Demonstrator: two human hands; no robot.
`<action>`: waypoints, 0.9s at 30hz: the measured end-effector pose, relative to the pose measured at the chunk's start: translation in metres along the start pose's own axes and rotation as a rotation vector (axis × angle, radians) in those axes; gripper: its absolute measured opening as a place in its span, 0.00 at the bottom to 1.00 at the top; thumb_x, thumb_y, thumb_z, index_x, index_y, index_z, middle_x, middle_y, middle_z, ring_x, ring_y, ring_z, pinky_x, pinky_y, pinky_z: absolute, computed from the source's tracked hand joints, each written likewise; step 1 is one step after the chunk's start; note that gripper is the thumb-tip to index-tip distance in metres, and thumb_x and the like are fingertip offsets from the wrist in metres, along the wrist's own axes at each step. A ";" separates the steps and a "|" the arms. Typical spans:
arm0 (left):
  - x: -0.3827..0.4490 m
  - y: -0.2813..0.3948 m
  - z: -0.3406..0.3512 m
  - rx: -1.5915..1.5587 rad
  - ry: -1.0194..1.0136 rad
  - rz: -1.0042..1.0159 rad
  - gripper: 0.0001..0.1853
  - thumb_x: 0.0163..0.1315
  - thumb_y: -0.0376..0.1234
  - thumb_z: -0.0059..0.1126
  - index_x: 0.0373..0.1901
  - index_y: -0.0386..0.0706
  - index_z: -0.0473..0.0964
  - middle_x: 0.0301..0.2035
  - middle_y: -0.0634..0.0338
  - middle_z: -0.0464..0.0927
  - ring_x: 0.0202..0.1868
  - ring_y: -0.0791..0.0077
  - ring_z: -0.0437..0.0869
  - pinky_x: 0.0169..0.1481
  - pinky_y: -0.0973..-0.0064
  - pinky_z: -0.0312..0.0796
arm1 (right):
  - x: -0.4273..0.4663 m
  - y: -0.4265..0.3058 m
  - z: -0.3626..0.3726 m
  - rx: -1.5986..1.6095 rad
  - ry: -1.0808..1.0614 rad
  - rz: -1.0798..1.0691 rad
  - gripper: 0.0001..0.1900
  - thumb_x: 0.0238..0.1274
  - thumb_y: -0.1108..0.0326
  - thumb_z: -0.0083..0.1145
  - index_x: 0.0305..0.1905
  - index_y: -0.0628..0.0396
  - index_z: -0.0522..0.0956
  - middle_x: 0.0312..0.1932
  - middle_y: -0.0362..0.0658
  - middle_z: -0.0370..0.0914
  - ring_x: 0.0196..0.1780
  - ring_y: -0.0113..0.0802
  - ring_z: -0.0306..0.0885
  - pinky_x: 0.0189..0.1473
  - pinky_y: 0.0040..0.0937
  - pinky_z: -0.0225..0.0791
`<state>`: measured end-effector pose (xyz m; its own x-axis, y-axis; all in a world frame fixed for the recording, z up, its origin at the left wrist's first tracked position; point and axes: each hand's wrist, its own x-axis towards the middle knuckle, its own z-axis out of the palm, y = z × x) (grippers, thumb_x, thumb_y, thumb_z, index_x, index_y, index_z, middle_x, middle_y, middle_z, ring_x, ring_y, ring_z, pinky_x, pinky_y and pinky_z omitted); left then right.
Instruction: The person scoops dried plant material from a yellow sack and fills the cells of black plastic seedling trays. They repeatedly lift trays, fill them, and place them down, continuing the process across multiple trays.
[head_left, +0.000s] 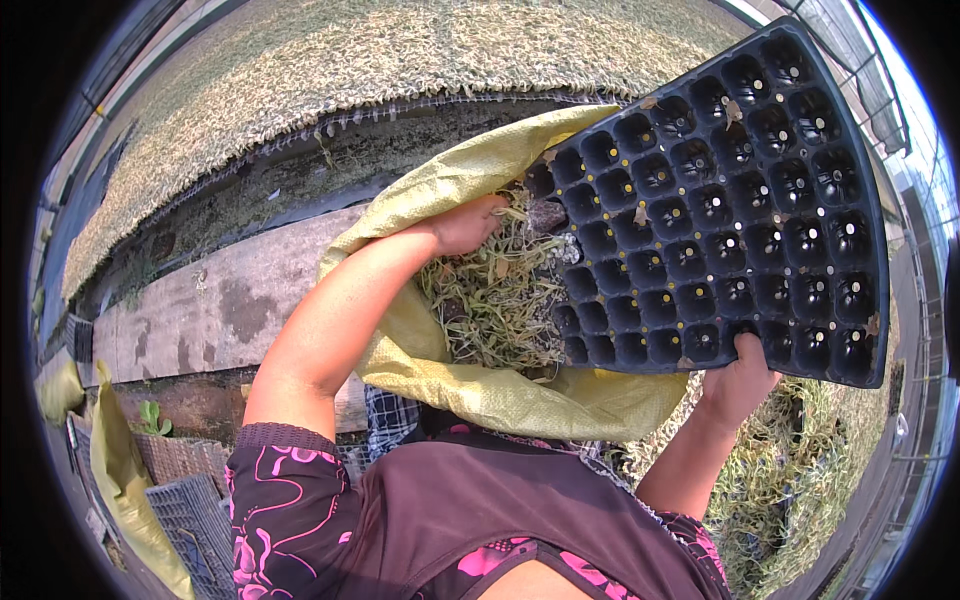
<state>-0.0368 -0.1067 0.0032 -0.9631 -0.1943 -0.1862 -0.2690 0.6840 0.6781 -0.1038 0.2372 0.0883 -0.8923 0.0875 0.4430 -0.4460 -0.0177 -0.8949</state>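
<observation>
A black plastic seedling tray (727, 201) with rows of mostly bare cells slants across the upper right. My right hand (739, 382) grips its lower edge, the thumb pressed into a cell. The tray's left end leans into the mouth of a yellow woven sack (480, 397). Inside the sack lies a heap of wilted seedlings (495, 300) with dark root plugs (546, 215) near the tray. My left hand (469, 225) reaches over them with curled fingers, just inside the sack's far rim. Whether those fingers hold any stems is hidden.
A wide bed of dried plants (360, 67) spans the far side, edged with mesh. A concrete walkway (202, 315) runs to the left. Stacked trays (191, 525) and another yellow sack (127, 480) stand at lower left. More withered plants (780, 465) lie at right.
</observation>
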 end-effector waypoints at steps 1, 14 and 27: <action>-0.007 0.005 0.001 -0.038 0.004 -0.014 0.17 0.69 0.36 0.44 0.56 0.37 0.70 0.49 0.50 0.77 0.53 0.58 0.76 0.60 0.64 0.67 | 0.002 -0.002 -0.001 0.023 0.019 0.045 0.32 0.45 0.88 0.36 0.61 0.64 0.69 0.56 0.50 0.73 0.54 0.43 0.77 0.53 0.43 0.76; -0.024 -0.015 0.011 -0.009 0.044 0.180 0.07 0.65 0.30 0.51 0.40 0.36 0.72 0.41 0.45 0.74 0.46 0.49 0.77 0.53 0.62 0.69 | -0.003 0.009 0.008 0.199 0.119 0.074 0.28 0.47 0.87 0.39 0.58 0.65 0.71 0.54 0.48 0.74 0.52 0.40 0.77 0.52 0.40 0.75; -0.021 0.026 0.036 -0.398 0.156 -0.258 0.13 0.63 0.37 0.44 0.35 0.36 0.75 0.31 0.51 0.78 0.39 0.63 0.78 0.49 0.68 0.68 | -0.058 0.013 0.016 0.308 -0.509 0.157 0.37 0.57 0.69 0.61 0.71 0.57 0.57 0.65 0.45 0.64 0.67 0.37 0.64 0.67 0.42 0.59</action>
<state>-0.0239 -0.0595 -0.0010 -0.8450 -0.4453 -0.2962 -0.4469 0.2839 0.8484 -0.0594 0.2157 0.0522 -0.8369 -0.4243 0.3456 -0.2388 -0.2851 -0.9283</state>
